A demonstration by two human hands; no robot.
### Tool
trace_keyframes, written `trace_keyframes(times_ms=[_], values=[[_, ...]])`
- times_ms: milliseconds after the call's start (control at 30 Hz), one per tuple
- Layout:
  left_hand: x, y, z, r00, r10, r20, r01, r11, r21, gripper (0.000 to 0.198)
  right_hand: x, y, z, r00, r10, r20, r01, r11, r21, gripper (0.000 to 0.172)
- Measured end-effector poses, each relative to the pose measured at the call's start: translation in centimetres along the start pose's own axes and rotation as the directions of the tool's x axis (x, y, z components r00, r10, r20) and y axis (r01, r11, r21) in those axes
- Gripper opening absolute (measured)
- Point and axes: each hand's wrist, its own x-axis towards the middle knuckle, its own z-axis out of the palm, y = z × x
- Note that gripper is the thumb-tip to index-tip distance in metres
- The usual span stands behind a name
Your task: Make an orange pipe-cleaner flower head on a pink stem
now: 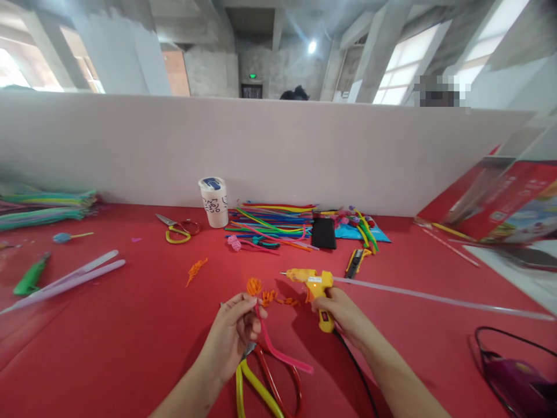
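Between the thumb and fingers of my left hand (238, 322) is a pink pipe cleaner (278, 352), its free end trailing down to the right. An orange fuzzy tuft (254, 285) shows just above those fingertips; whether it is joined to the pipe cleaner I cannot tell. My right hand (342, 310) is wrapped around the handle of a yellow hot glue gun (314, 282), nozzle pointing left, with a long clear glue stick (435, 297) out its back. More orange curled pieces (268, 298) lie between the hands. Under my left hand are large scissors (261, 386) with yellow and red handles.
Behind lie a pile of coloured pipe cleaners (274, 223), a white cup (214, 203), a black phone (324, 233) and a utility knife (355, 263). Smaller scissors (177, 229) and a green glue gun (32, 276) are left. A purple device (517, 377) sits right. A white partition (261, 154) closes the back.
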Motion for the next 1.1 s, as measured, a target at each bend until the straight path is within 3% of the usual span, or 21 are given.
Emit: trace_keyframes(times_ms=[133, 267, 400, 500, 667, 867, 1100], values=[[0.2, -0.5, -0.1, 0.999, -0.030, 0.018, 0.030, 0.999, 0.012, 0.019, 0.9, 1.0, -0.4, 0.999, 0.037, -0.041, -0.049, 0.929, -0.366, 0.022], [0.4, -0.6, -0.3, 0.998, -0.053, 0.029, 0.052, 0.998, 0.029, 0.019, 0.7, 0.6, -0.3, 0.985, -0.113, -0.131, 0.004, 0.774, -0.634, 0.024], [0.5, -0.8, -0.4, 0.998, -0.054, 0.034, 0.052, 0.998, 0.043, 0.018, 0.0, -0.3, -0.1, 0.950, -0.283, -0.133, 0.078, 0.626, -0.776, 0.024], [0.5, -0.9, -0.3, 0.997, -0.058, 0.042, 0.056, 0.997, 0.048, 0.019, -0.4, -1.1, 0.6, 0.911, -0.410, -0.043, 0.201, 0.532, -0.823, 0.016], [0.5, -1.0, -0.1, 0.997, -0.062, 0.041, 0.060, 0.997, 0.040, 0.018, -0.5, -1.3, 2.4, 0.808, -0.524, 0.267, 0.505, 0.383, -0.774, 0.017], [0.3, -1.0, 0.0, 0.996, -0.073, 0.045, 0.071, 0.997, 0.037, 0.017, -0.5, -0.3, 3.4, 0.802, -0.529, 0.279, 0.526, 0.403, -0.749, 0.020], [0.3, -1.3, -0.1, 0.993, -0.082, 0.088, 0.077, 0.996, 0.052, 0.013, -1.1, -0.4, 2.6, 0.832, -0.525, 0.180, 0.515, 0.608, -0.604, 0.027]])
